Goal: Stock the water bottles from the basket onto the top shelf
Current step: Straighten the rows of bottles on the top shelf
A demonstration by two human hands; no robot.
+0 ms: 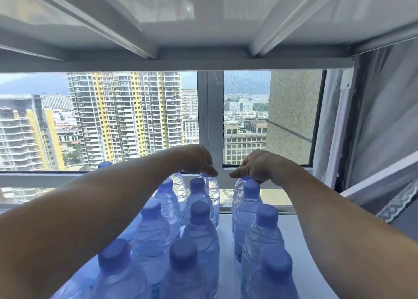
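Both arms reach to the back of the white shelf (226, 253); the left hand (196, 160) grips the cap of the rearmost bottle in the middle row (211, 192), fingers curled down around it; the right hand (255, 166) pinches the top of the rearmost bottle in the right row (237, 194). The water bottles (199, 231) stand upright in close rows running front to back, caps nearly touching; a bare lane of shelf lies between the middle and right rows. Past the rear edge is a window (135, 117); a white panel (203, 27) hangs low overhead; a curtain (384, 117) borders the right side.
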